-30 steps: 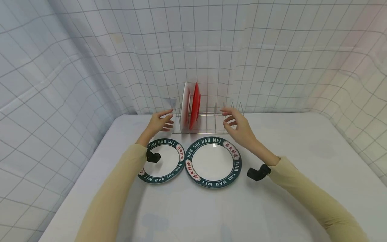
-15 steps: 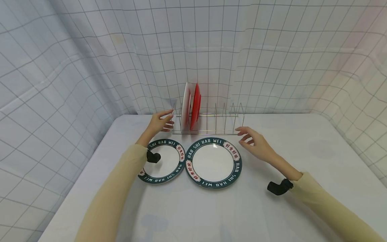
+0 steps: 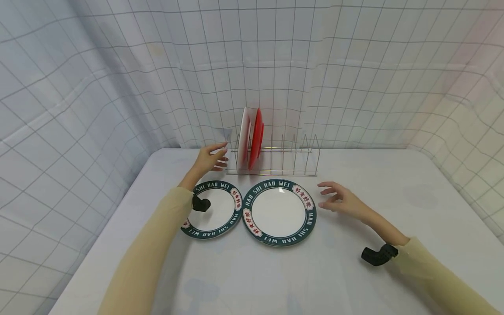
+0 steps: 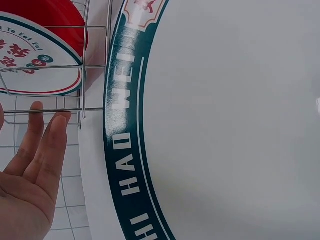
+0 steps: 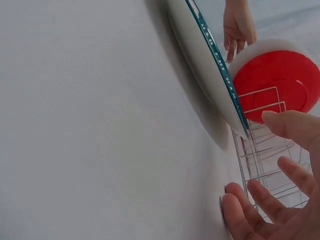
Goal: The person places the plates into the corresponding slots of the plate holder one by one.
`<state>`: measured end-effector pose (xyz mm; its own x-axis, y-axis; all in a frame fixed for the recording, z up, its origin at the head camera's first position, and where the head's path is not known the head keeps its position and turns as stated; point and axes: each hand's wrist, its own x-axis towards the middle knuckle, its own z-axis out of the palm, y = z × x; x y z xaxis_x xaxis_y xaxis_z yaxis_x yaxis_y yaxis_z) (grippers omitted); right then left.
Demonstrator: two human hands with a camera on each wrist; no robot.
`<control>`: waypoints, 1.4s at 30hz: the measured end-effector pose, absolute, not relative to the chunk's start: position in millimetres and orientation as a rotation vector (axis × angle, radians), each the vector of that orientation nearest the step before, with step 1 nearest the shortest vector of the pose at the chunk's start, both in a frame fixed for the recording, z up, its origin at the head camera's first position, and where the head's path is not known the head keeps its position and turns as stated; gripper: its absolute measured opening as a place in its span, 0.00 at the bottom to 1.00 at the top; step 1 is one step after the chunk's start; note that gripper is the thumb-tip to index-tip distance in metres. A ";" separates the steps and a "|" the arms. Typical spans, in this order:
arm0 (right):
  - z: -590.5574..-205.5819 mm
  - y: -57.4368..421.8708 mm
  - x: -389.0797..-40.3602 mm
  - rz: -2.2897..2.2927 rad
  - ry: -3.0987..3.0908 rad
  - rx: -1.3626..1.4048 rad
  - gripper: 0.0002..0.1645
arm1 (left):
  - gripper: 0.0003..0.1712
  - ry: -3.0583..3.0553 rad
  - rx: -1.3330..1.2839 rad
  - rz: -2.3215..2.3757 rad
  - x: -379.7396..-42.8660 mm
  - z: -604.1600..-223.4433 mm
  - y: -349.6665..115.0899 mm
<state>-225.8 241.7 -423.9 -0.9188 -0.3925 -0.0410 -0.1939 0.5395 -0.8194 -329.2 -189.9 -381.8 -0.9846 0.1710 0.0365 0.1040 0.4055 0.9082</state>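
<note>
My left hand (image 3: pixel 207 159) is at the left end of a wire dish rack (image 3: pixel 289 175), its fingertips at the end wires. In the left wrist view, the fingers (image 4: pixel 56 140) reach to the lower wire; whether they press on it I cannot tell. A white plate (image 3: pixel 243 140) and a red plate (image 3: pixel 257 139) stand on edge in the rack's left part. My right hand (image 3: pixel 341 201) hovers, fingers loosely bent and holding nothing, just right of a large green-rimmed plate (image 3: pixel 278 212). A smaller green-rimmed plate (image 3: pixel 212 210) lies left of it, partly behind my left wrist.
Both green-rimmed plates lie on a white table (image 3: pixel 244 275), in front of the rack. Grid-patterned white curtain (image 3: pixel 354 78) hangs behind the rack and along both sides. Black wrist cameras (image 3: pixel 379 255) are strapped to my wrists.
My right hand has moved away from the rack, to the right and toward me, beside the large plate. The left hand stays at the rack's left end. The plates have not moved.
</note>
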 end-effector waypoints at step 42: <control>-419.0 199.2 -237.0 -1.237 2.243 -0.465 0.43 | 0.28 2.564 0.232 1.677 -329.7 -384.2 -189.6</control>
<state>-237.0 199.2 -419.0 -0.7992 -0.5297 -0.2840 -0.0425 0.5211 -0.8524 -329.7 -189.6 -384.2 -0.9862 0.1637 0.0248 0.0883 0.3936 0.9150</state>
